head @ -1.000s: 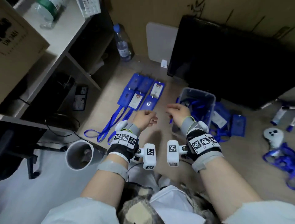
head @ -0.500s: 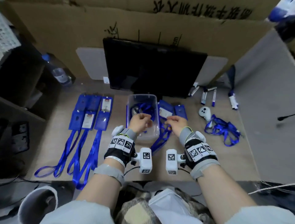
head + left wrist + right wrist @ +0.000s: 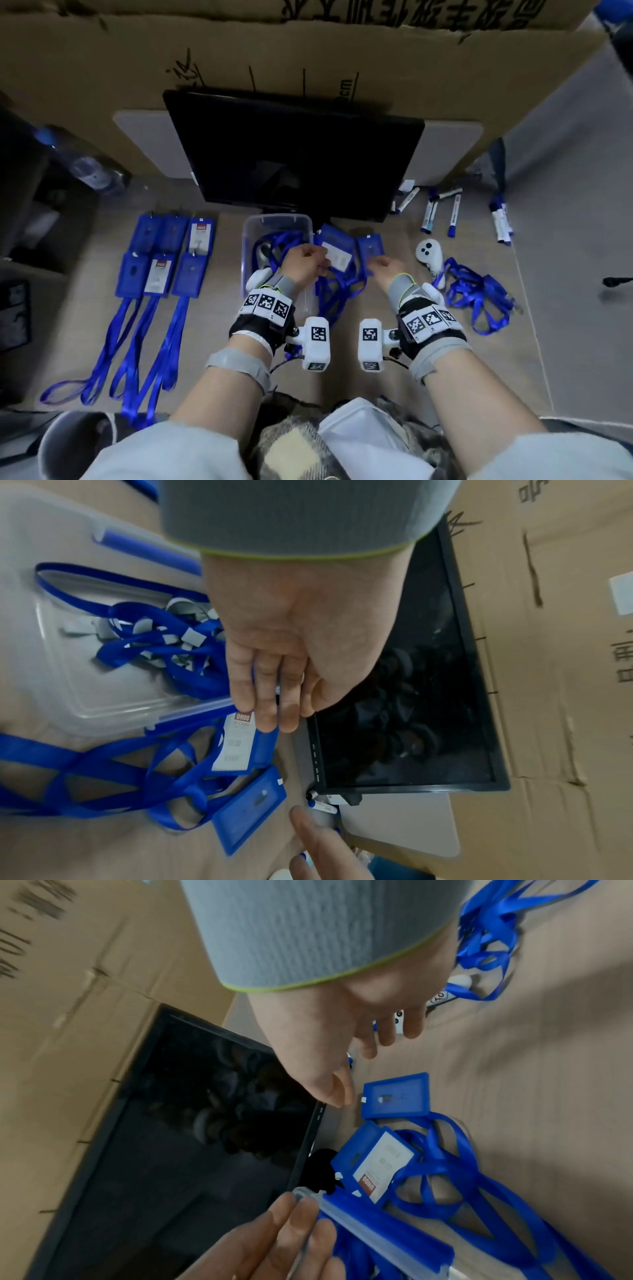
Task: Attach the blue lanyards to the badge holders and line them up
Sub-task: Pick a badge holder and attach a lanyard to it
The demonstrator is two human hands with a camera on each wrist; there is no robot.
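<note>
Two loose blue badge holders lie right of the clear bin (image 3: 247,240): one with a white card (image 3: 337,251) (image 3: 236,741) (image 3: 380,1164) and an empty one (image 3: 371,245) (image 3: 250,815) (image 3: 394,1096). Tangled blue lanyards (image 3: 337,291) lie under and in front of them. My left hand (image 3: 318,260) (image 3: 274,718) hovers over the bin's right rim, fingers straight, tips by the carded holder, holding nothing. My right hand (image 3: 375,265) (image 3: 363,1064) hangs relaxed and empty just short of the empty holder.
Several holders with lanyards attached (image 3: 164,274) lie in rows at the left. More lanyards fill the bin (image 3: 164,647). A lanyard pile (image 3: 479,294), a white controller (image 3: 430,255) and markers (image 3: 452,214) lie at the right. A black monitor (image 3: 294,154) stands behind, before cardboard boxes.
The head view swung from the left rows to the desk's centre. Both hands shifted right and forward, from over the bin towards the two loose holders. Neither hand took hold of anything.
</note>
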